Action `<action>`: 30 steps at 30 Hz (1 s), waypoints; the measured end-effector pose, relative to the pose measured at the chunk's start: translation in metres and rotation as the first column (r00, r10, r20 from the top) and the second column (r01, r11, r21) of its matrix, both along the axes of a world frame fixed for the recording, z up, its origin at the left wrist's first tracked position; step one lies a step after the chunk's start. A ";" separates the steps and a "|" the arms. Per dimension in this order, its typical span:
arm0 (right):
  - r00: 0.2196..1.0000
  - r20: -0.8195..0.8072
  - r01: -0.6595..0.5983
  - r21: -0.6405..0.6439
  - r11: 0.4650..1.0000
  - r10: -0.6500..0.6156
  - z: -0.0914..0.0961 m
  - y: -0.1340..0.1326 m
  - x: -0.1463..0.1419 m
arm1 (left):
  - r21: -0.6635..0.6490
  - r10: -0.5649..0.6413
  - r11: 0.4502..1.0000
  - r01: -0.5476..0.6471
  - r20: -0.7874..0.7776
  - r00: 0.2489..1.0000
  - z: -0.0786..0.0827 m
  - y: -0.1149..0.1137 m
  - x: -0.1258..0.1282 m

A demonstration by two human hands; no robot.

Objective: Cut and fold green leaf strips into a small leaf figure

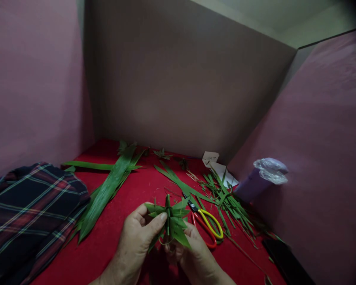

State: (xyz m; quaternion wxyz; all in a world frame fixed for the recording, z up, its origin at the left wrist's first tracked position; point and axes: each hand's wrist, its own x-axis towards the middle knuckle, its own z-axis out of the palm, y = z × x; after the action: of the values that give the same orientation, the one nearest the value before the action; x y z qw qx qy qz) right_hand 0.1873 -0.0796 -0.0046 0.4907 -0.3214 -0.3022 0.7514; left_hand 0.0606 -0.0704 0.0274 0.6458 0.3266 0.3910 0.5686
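A small folded figure of green leaf strips (172, 221), with several pointed tips fanning out, is held between both hands just above the red cloth. My left hand (136, 241) pinches its left side, thumb on top. From below and to the right, my right hand (195, 257) grips its lower part; its fingers are partly hidden by the leaves. Scissors (204, 223) with one yellow and one red handle lie just right of the hands.
Long green leaves (106, 188) lie to the left, cut strips (225, 198) to the right. A plaid cloth (29, 217) covers the left side. A purple cup (258, 180) wrapped in plastic lies by the right wall, paper tags (215, 162) behind it. A dark flat object (284, 259) sits at right front.
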 end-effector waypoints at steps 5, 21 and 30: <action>1.000 -0.008 -0.015 -0.012 1.000 0.015 -0.001 -0.001 0.000 | 0.007 0.012 1.000 -0.012 0.008 1.000 0.001 -0.001 0.000; 1.000 -0.019 -0.016 -0.060 0.998 0.015 0.004 0.000 -0.001 | 0.009 -0.005 1.000 0.005 0.005 1.000 -0.005 -0.001 0.000; 0.999 -0.001 -0.041 -0.027 0.999 0.041 0.002 0.000 0.000 | 0.007 0.004 1.000 -0.004 0.007 1.000 -0.003 0.000 0.000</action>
State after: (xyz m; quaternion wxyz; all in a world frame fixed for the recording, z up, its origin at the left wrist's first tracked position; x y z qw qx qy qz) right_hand 0.1873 -0.0795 -0.0022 0.4707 -0.3216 -0.2983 0.7656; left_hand 0.0606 -0.0709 0.0244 0.6449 0.3262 0.3873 0.5724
